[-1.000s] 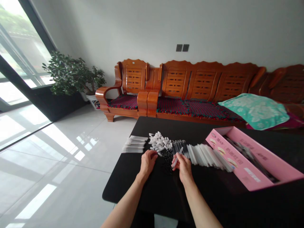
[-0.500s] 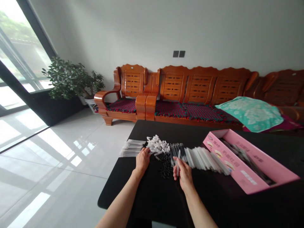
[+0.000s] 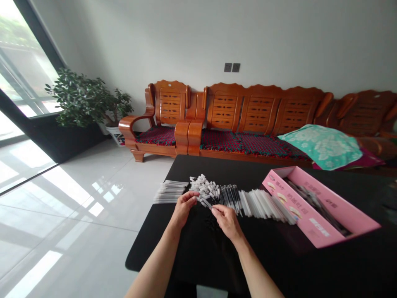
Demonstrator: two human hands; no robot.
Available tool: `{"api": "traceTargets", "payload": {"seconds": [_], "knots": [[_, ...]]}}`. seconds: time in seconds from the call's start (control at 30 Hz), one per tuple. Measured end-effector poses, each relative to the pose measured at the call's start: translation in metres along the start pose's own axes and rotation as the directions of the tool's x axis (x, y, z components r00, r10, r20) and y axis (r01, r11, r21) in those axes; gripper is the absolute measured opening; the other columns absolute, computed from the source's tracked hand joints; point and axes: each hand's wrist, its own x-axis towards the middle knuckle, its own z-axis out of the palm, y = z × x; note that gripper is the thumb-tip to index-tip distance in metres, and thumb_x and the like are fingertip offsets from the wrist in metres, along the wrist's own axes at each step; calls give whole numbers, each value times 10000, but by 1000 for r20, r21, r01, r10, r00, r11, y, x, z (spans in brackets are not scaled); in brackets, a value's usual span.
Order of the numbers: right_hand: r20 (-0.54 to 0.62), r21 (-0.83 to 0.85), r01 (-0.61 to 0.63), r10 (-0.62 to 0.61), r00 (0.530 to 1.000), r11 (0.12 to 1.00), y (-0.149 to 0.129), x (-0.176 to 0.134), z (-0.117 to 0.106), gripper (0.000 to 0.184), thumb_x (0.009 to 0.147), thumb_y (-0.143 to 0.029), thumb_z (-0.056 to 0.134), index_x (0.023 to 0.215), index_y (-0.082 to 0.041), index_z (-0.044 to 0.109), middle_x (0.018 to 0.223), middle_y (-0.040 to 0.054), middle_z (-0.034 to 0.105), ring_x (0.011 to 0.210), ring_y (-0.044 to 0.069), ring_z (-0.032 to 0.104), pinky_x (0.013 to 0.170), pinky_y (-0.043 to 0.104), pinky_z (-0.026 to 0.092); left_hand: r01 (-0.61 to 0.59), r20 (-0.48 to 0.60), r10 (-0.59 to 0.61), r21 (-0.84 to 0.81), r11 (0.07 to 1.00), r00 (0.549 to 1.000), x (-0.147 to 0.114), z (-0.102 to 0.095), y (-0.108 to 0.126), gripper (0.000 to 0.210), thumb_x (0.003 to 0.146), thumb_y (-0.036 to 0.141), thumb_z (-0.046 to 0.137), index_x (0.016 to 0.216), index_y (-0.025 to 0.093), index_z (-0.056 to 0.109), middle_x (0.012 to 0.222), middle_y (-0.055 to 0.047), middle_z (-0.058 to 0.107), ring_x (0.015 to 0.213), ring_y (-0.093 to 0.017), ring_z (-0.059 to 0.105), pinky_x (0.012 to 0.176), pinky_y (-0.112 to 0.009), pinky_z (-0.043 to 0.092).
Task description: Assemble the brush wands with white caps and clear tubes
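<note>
My right hand [image 3: 227, 221] pinches a whitish pen barrel [image 3: 206, 203], its far end pointing left toward my other hand. The fingers of my left hand [image 3: 185, 206] are pinched together beside the pile of small white caps [image 3: 204, 187]; whatever is between the fingertips is too small to make out. Under and between the hands lie small black pieces [image 3: 211, 221], partly hidden. A row of thin black-tipped pen refills [image 3: 230, 196] lies right of the caps, then a row of translucent pen barrels [image 3: 263, 203]. Left of the caps rest several white pens [image 3: 170, 192] side by side.
A pink box [image 3: 313, 225] with dark slender items inside stands on the right of the black table [image 3: 173, 265]. Behind the table is a wooden sofa [image 3: 226, 107] with a turquoise cloth [image 3: 325, 147]. A potted plant [image 3: 83, 99] stands by the window.
My right hand has moved left toward the left hand, and the barrel has swung from upright to pointing left. My left hand has stayed near the white caps. The view has shifted slightly.
</note>
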Motion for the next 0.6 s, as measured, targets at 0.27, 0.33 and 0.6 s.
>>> {"api": "traceTargets", "payload": {"seconds": [0.27,0.33,0.6], "knots": [[22,-104,54,-52,998,993,5,-1,6,251,853,-370,602,885,-203,786,759,43,745,687,218,666,614,272,479,-17,28,17,23,1000,999,-2,5,0,282,709,330,754,916,139,748,911,-69,707,710,-118,575,654,-214,441],[5,-108,54,-54,999,993,5,-1,7,243,844,-368,609,882,-207,787,767,47,750,688,223,669,615,275,484,-22,28,21,42,999,999,-3,8,-2,292,701,341,764,914,142,750,889,-63,711,707,-119,579,651,-212,443],[2,-209,89,-91,996,974,8,-1,7,316,886,-391,538,885,-180,773,746,66,732,680,219,657,625,271,486,36,-43,-40,-101,994,998,-3,23,-9,456,683,436,798,984,97,745,807,-70,688,643,-102,582,621,-216,470]]}}
